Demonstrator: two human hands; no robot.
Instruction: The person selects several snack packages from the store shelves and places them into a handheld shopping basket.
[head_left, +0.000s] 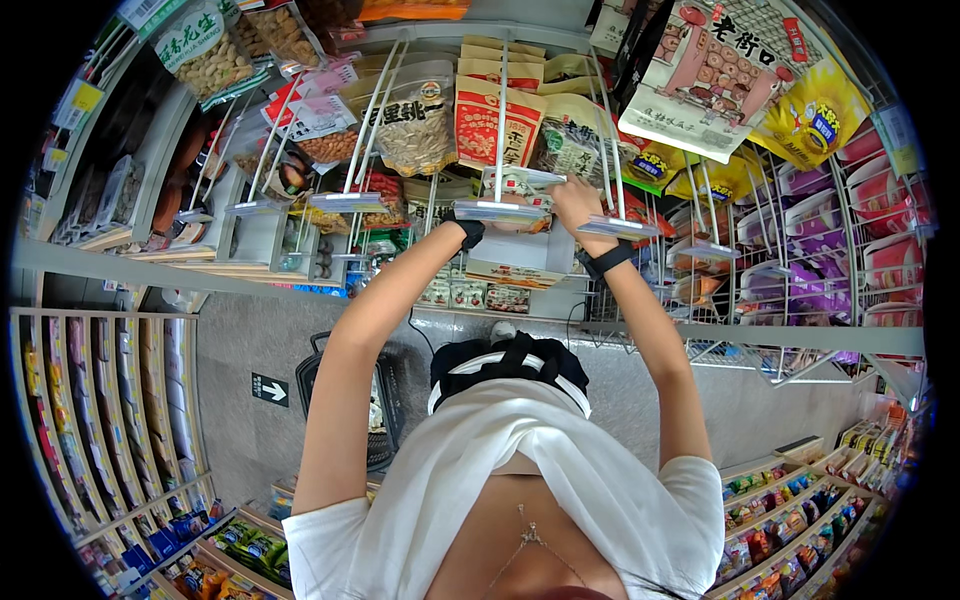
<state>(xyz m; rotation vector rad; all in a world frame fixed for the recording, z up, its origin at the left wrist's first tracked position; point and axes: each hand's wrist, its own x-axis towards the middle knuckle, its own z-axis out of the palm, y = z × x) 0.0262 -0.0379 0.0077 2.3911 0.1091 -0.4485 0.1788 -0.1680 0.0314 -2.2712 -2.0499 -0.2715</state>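
Note:
Before me on the shelf stands an open cardboard display box (517, 274) with small wrapped snack packs (517, 217) at its far end. My right hand (576, 201) is at the box's far right corner, its fingers bent over the edge. On the box's left side is my left hand (466, 231), mostly hidden behind a clear price-tag holder (501, 210); a black band or glove part shows at its wrist. A black strap (609, 259) circles my right wrist. Just beyond the box hang a red and cream snack pouch (496, 120) and a clear pouch of seeds (412, 124).
Metal display hooks (375, 112) with tag holders jut out above my hands. Wire baskets (810, 247) with cup-shaped packs stand right. A grey shelf edge (787, 335) crosses before me. A black shopping basket (319, 367) sits on the floor at left.

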